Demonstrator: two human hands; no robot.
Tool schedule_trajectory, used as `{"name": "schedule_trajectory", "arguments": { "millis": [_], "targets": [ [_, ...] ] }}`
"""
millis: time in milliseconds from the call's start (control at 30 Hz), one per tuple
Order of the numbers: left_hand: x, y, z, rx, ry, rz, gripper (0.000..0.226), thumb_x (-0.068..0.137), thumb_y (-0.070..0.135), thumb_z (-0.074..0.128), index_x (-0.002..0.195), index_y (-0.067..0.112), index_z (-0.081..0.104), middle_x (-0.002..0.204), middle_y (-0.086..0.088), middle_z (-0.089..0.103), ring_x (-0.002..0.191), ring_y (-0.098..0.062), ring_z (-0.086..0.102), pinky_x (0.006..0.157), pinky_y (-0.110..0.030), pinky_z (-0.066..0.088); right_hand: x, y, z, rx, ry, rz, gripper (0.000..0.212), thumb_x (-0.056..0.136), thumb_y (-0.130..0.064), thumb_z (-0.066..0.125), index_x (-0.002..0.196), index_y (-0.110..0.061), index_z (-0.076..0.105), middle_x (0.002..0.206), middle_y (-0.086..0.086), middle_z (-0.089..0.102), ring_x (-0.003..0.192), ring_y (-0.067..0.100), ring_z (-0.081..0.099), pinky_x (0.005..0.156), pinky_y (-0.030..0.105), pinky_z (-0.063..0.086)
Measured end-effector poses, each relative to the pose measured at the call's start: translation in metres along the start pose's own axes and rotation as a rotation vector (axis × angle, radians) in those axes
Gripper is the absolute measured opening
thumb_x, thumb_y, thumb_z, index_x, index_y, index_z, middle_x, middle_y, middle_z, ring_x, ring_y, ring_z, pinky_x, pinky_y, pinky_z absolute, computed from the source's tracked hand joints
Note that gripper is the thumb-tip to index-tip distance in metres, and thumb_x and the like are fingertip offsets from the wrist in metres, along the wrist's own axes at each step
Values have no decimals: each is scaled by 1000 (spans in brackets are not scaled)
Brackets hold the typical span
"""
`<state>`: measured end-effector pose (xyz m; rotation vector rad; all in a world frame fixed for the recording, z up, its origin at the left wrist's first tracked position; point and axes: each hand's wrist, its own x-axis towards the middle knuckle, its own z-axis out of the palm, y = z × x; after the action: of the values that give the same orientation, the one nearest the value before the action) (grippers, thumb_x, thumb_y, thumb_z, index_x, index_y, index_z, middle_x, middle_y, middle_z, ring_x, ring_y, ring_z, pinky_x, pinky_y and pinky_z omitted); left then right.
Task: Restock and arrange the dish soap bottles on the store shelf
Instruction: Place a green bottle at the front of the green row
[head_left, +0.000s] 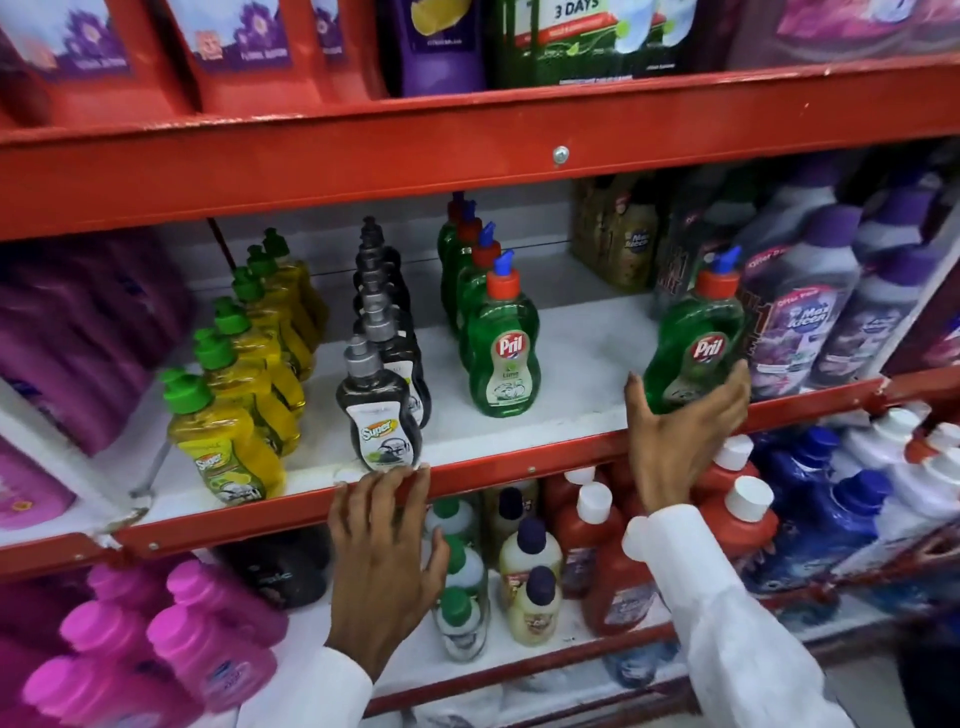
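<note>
On the middle shelf (571, 358) stand three rows of dish soap: yellow bottles with green caps (228, 441) at left, black bottles with grey caps (379, 405) in the centre, and green Pril bottles with red caps (503, 358) to their right. My right hand (680, 436) grips the base of another green Pril bottle (698, 338), tilted left over the shelf's right part, apart from the green row. My left hand (387, 551) rests with its fingertips on the red front rail (493, 475), just below the front black bottle, and holds nothing.
Purple and white cleaner bottles (810, 312) crowd the shelf's right end, pink packs (78, 332) its left. The red upper shelf beam (467, 156) hangs close overhead. Below are pink, cream, red and blue bottles (597, 545). White shelf floor shows between the green row and my right hand.
</note>
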<state>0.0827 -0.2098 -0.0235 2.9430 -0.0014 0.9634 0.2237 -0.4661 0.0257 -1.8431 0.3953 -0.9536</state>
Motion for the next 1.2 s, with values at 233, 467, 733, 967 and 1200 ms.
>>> {"name": "schedule_trajectory", "arguments": {
  "millis": [233, 467, 733, 967, 1200],
  "targets": [
    [-1, 0, 2, 10, 23, -2, 62, 79, 33, 69, 136, 14, 55, 131, -13, 58, 122, -34, 49, 112, -58, 31, 29, 3, 0, 23, -21, -5, 84, 75, -48, 76, 141, -10, 41, 138, 16, 52, 129, 33, 47, 109, 48, 43],
    [0, 2, 5, 18, 35, -6, 60, 80, 32, 69, 136, 14, 55, 130, -12, 58, 123, -33, 50, 112, -59, 33, -25, -39, 0, 116, -172, -121, 83, 74, -50, 79, 136, -7, 42, 131, 15, 53, 121, 31, 50, 100, 42, 46],
    [-3, 0, 3, 38, 2, 13, 62, 81, 33, 66, 139, 14, 51, 131, -11, 56, 123, -32, 49, 111, -59, 35, -77, -72, 29, 75, -446, -237, 82, 73, -62, 73, 130, -12, 42, 121, 7, 55, 111, 20, 50, 94, 40, 51],
    [6, 15, -9, -269, -20, -65, 54, 89, 35, 54, 138, 12, 50, 136, -6, 52, 132, -24, 45, 115, -39, 37, -75, -67, 27, 77, -505, -180, 91, 65, -66, 78, 129, -12, 42, 122, 8, 55, 115, 23, 51, 95, 34, 46],
    [55, 47, -18, -676, -56, -234, 51, 95, 36, 54, 143, 23, 45, 146, 1, 50, 130, -12, 50, 113, -34, 41, -44, -30, 0, 223, -741, -223, 68, 81, -38, 68, 141, -19, 42, 141, 0, 54, 122, 14, 55, 102, 38, 49]
  ]
}}
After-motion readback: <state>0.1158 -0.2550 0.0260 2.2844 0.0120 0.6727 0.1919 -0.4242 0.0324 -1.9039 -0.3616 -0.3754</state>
